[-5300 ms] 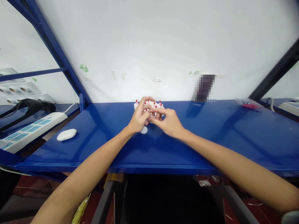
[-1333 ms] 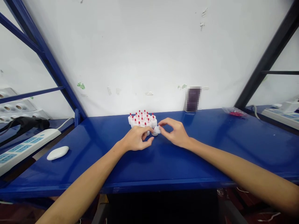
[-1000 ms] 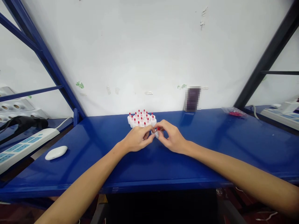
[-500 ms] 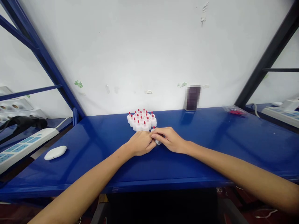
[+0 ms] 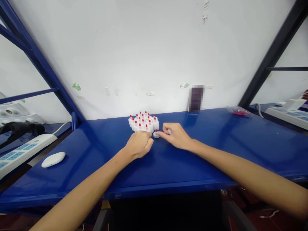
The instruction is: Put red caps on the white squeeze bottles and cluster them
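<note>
My left hand [image 5: 139, 143] is closed, knuckles up, at the near edge of a cluster of small white bottles with red tips [image 5: 143, 123]. What its curled fingers hold, if anything, is hidden. To the right, my right hand [image 5: 178, 136] has its fingers curled round a white plastic piece [image 5: 169, 131], mostly covered by the hand. Its thumb stretches left, close to a low white nozzle cap with a red tip [image 5: 156, 134]; whether they touch I cannot tell. That cap is on the blue table [image 5: 192, 170], just right of my left hand.
A white rounded case [image 5: 53, 159] lies on the left, near a white power strip [image 5: 29, 150]. At the back a blurred dark phone-like object [image 5: 196, 99] leans on the wall. A clear bag with red pieces [image 5: 238, 111] lies at the back right.
My hands, which were together over a white piece, have come apart. The right hand has moved away from the left, uncovering the red-tipped cap between them. The view has shifted slightly.
</note>
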Demonstrator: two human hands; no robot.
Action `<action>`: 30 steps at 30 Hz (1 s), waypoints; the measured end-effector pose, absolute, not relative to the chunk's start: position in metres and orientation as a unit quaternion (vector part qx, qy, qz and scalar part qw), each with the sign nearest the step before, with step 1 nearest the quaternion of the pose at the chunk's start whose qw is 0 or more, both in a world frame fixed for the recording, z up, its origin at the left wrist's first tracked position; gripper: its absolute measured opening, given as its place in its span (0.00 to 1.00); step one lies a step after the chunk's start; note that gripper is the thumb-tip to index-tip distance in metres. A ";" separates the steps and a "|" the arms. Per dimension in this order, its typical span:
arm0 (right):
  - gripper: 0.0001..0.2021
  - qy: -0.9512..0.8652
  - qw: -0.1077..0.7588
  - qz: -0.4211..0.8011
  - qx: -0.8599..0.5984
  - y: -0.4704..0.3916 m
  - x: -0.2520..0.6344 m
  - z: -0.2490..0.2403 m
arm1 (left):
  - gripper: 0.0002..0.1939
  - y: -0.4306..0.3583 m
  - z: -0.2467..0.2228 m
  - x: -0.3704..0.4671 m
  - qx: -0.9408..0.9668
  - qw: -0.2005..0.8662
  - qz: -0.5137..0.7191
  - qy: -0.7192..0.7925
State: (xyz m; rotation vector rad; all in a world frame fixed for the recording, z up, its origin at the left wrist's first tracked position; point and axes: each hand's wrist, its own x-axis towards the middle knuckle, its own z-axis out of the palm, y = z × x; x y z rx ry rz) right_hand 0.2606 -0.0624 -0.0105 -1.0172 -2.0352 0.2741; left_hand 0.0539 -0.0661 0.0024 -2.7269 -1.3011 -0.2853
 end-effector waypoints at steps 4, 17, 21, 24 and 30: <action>0.10 -0.797 0.363 0.002 -0.482 -0.039 0.284 -0.014 | 0.15 -0.067 0.001 0.055 -0.929 0.042 -0.065 -0.362; 0.14 -0.857 0.249 -0.066 -0.446 -0.053 0.277 -0.012 | 0.15 -0.056 -0.003 0.045 -0.932 0.016 -0.053 -0.358; 0.15 -0.907 0.205 -0.034 -0.366 -0.064 0.263 -0.015 | 0.13 -0.054 -0.004 0.044 -0.932 0.010 -0.057 -0.358; 0.15 -0.910 0.191 -0.025 -0.366 -0.064 0.260 -0.022 | 0.13 -0.054 -0.004 0.045 -0.931 -0.008 -0.064 -0.360; 0.08 -0.874 0.277 0.020 -0.398 -0.054 0.265 -0.023 | 0.12 -0.056 -0.003 0.045 -0.930 -0.030 -0.072 -0.360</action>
